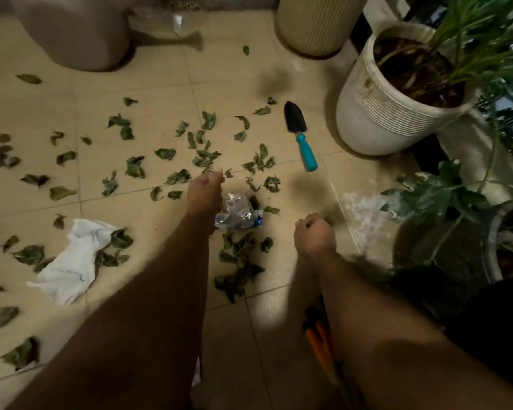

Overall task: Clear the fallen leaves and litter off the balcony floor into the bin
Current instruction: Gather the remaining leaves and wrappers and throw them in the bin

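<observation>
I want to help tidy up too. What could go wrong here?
The left hand reaches over the crinkly wrapper, so it might scatter the leaves nearby. The trowel lies among them and could get scooped up. The right hand is close to the small plant and might bump it.

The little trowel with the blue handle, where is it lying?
In the head view the trowel lies on the floor tiles right of centre, beside the white plant pot, beyond the right hand.
</observation>
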Demonstrator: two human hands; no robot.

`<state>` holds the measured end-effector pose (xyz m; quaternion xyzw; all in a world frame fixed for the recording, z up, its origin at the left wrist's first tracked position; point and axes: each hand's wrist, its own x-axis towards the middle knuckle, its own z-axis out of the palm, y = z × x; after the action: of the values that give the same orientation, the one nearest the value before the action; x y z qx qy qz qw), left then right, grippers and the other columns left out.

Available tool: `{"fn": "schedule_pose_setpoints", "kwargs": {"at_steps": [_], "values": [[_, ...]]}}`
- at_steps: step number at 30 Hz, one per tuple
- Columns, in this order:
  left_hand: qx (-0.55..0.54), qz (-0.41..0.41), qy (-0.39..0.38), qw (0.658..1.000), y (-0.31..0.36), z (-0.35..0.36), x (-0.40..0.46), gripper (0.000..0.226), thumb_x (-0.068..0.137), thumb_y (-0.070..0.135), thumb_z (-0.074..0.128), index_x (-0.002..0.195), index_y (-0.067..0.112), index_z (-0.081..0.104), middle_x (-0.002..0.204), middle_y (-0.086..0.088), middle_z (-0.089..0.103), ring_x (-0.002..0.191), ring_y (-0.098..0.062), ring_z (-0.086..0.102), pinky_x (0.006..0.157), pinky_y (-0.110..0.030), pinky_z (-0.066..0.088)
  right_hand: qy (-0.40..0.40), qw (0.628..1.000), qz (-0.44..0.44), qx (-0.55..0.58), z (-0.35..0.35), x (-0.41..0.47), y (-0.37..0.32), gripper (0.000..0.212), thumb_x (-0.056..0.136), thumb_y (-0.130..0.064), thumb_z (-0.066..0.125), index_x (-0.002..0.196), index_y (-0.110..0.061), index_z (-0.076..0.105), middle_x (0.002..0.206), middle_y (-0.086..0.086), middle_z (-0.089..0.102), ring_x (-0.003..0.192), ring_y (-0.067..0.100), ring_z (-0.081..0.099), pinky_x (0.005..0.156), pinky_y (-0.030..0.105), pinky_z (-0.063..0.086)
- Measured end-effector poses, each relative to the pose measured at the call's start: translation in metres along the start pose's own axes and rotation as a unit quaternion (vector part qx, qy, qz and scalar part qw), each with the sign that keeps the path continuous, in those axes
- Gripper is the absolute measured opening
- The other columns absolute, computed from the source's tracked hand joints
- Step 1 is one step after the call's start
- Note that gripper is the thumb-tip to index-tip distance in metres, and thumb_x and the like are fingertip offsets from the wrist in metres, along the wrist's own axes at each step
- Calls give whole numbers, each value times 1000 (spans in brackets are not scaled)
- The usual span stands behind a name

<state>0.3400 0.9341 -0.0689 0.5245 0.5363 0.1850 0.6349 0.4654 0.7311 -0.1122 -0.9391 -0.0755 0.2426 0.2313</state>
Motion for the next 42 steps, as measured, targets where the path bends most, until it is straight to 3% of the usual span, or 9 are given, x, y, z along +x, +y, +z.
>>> {"fn": "schedule_pose_setpoints", "kwargs": {"at_steps": [3, 6, 8, 11, 20, 24, 34, 37, 42], "values": [[20, -15, 40, 999, -21, -7, -25, 29, 100, 34, 54, 88, 11, 66, 70, 1, 56, 62, -11, 52, 55, -26, 45, -68, 983, 84, 146, 3, 3, -14, 15, 94, -24, 51, 103, -16, 60, 103, 9, 63, 91, 27, 62, 78, 39, 53], [72, -25, 63, 995, -51, -12, -53, 25, 98, 36, 56, 86, 16, 64, 76, 0, 62, 73, -17, 60, 61, -27, 47, -164, 909, 113, 365, -4, -9, -33, 22, 92, -24, 45, 71, -20, 53, 70, 4, 47, 53, 17, 46, 47, 26, 36], [140, -30, 61, 988, -69, -16, -68, 26, 95, 38, 59, 91, 13, 64, 78, 0, 63, 78, -21, 62, 60, -26, 42, -197, 799, 179, 540, -3, -13, -32, 27, 90, -23, 41, 63, -20, 47, 60, 1, 44, 46, 15, 41, 44, 20, 28], [213, -30, 53, 975, -91, -22, -78, 25, 92, 37, 62, 95, 12, 64, 90, -7, 67, 87, -28, 64, 74, -33, 52, -215, 763, 164, 587, -6, -30, -36, 23, 90, -21, 41, 72, -16, 54, 63, 2, 55, 49, 14, 50, 48, 21, 31], [202, -24, 159, 966, -77, -38, -69, 27, 94, 30, 59, 109, 8, 66, 106, -11, 69, 98, -28, 63, 74, -28, 40, -83, 987, -6, 140, 25, -41, -21, 36, 80, -44, 77, 68, -18, 55, 68, 2, 63, 64, 21, 59, 65, 37, 54], [171, -47, 157, 972, -71, -45, -64, 24, 94, 33, 61, 108, 14, 64, 107, -6, 67, 93, -19, 59, 71, -26, 39, -69, 996, -49, -9, 40, -52, -11, 36, 76, -47, 79, 75, -16, 59, 71, 1, 65, 68, 19, 60, 64, 33, 50], [229, -48, 40, 971, -88, -35, -75, 23, 94, 27, 59, 112, 14, 65, 108, -6, 67, 98, -21, 61, 79, -28, 46, -142, 978, 30, 148, 34, -51, -16, 9, 86, -9, 66, 77, -8, 67, 76, 10, 64, 71, 22, 59, 69, 41, 55], [230, -34, 11, 972, -87, -23, -80, 20, 93, 27, 63, 108, 15, 64, 104, -3, 67, 91, -17, 62, 82, -34, 55, -230, 918, 82, 312, 22, -50, -20, 15, 89, -13, 48, 80, -10, 60, 73, 8, 55, 56, 15, 47, 45, 27, 38], [322, 28, -31, 946, -93, -9, -89, 22, 87, 30, 71, 105, 22, 63, 98, 3, 68, 86, -14, 64, 80, -35, 57, -280, 734, 186, 589, 11, -54, -25, 12, 90, -11, 44, 101, -6, 47, 77, 11, 63, 65, 18, 66, 58, 24, 54]]}}
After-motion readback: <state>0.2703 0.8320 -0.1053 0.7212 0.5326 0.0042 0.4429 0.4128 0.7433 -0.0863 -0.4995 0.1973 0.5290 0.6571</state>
